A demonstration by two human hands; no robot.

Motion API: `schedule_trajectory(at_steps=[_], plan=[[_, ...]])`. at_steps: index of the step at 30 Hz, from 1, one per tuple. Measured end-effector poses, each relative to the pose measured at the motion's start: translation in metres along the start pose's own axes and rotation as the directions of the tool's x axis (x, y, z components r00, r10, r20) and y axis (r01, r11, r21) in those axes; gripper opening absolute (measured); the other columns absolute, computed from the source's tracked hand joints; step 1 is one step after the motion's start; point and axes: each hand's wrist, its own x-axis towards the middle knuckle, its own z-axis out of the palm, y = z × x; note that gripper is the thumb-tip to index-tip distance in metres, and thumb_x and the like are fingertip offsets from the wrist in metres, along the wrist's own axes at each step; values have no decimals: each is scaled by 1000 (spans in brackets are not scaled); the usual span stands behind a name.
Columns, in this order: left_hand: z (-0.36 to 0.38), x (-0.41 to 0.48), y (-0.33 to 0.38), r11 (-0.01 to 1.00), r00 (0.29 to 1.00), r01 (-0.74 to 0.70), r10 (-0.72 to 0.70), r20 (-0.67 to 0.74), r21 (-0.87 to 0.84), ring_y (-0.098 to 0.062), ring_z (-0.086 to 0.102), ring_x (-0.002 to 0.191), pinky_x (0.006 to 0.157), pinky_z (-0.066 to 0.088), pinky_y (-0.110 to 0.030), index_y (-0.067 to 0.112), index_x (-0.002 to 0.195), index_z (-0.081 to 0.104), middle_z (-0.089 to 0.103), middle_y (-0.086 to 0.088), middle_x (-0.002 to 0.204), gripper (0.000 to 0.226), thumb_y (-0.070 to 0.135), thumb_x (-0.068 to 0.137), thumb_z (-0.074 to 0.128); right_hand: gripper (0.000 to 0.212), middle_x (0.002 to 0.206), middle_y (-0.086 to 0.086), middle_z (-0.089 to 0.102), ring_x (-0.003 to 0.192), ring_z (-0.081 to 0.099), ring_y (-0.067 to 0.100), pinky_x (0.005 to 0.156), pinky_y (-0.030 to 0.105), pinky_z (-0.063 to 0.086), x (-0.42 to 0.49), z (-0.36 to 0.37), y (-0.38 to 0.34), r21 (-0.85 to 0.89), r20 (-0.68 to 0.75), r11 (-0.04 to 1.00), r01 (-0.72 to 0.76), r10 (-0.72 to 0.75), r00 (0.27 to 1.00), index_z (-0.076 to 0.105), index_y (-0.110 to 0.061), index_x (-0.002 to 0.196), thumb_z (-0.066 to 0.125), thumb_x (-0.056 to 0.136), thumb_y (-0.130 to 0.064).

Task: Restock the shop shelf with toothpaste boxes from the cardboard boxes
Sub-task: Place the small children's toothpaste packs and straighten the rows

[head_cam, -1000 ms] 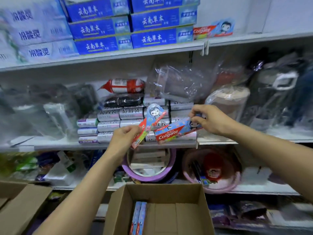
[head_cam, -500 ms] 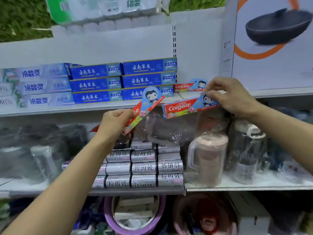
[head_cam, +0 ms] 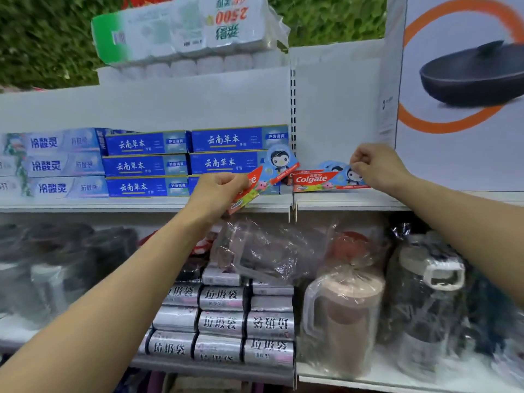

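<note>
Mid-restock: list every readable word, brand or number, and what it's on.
"Colgate": toothpaste box, pinched by right hand.
"云南草本": dark blue boxes.
"冷酸灵": pale blue boxes.
"垃圾袋": silver rolls.
"2500", upside down: tissue pack.
Logo mostly covered: second toothpaste box in left hand.
Small print: too blurred.

The left hand [head_cam: 218, 191] covers the lower end of the tilted Colgate box [head_cam: 266, 177] — only the last letter of the brand shows past the knuckles. Hand and box together hide most of the lowest blue box [head_cam: 194, 184] in the centre stack. The right hand [head_cam: 377, 165] masks the right end of the level Colgate box [head_cam: 320, 180] with its fingertips; a second box [head_cam: 331, 165] behind it shows just a rounded flap and a red sliver. The pale boxes [head_cam: 54, 165] are cut off at the left edge, the pan carton [head_cam: 459, 80] at the right. At lower left, dark wrapped goods [head_cam: 56, 265] — too blurred to name.
</note>
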Motion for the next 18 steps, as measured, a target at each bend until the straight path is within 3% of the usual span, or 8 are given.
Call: schedule_trajectory(at_steps=[6,9,10,12,15,18], plan=[[29,20,8,995,998,-49,44,49,92,-11,54,57,46,41,-24,19,80,76,67,3,69,17,29,86,64,10,100,10,68,87,58,24,75,32,46,28,16,18,-53,106,998,-32,37,994,63,-12,85,56,86,-5],[40,26,10,991,996,-72,65,64,113,-8,57,59,45,43,-21,19,83,77,69,3,73,16,28,86,65,15,113,-4,61,96,57,18,83,37,47,21,11,14,-60,2,997,45,-45,999,60,-23,104,55,93,-31],[44,28,12,989,994,-86,77,75,124,-7,57,59,45,44,-20,18,84,77,69,2,74,16,28,87,65,22,113,-7,59,96,56,16,82,36,47,16,7,9,14,-38,996,90,-90,995,59,-25,110,54,93,-38],[53,32,18,982,987,-129,114,113,139,-5,56,58,46,44,-18,17,87,77,69,1,75,16,27,88,64,28,108,-8,59,89,55,12,75,25,46,4,-2,-5,271,25,951,151,-164,986,61,-26,114,56,92,-42],[70,39,29,969,970,-197,172,171,148,-1,52,52,46,44,-17,15,92,76,66,2,73,15,23,88,64,16,94,-4,66,75,51,12,71,23,44,-10,-14,-11,341,170,915,217,-287,943,68,-24,98,69,85,-33],[88,49,33,955,959,-241,206,194,175,-8,59,64,52,50,-20,14,100,73,68,-2,83,18,25,86,69,8,79,2,68,66,53,14,58,27,45,-10,-25,2,331,129,927,174,-227,965,68,-20,79,76,77,-21]])
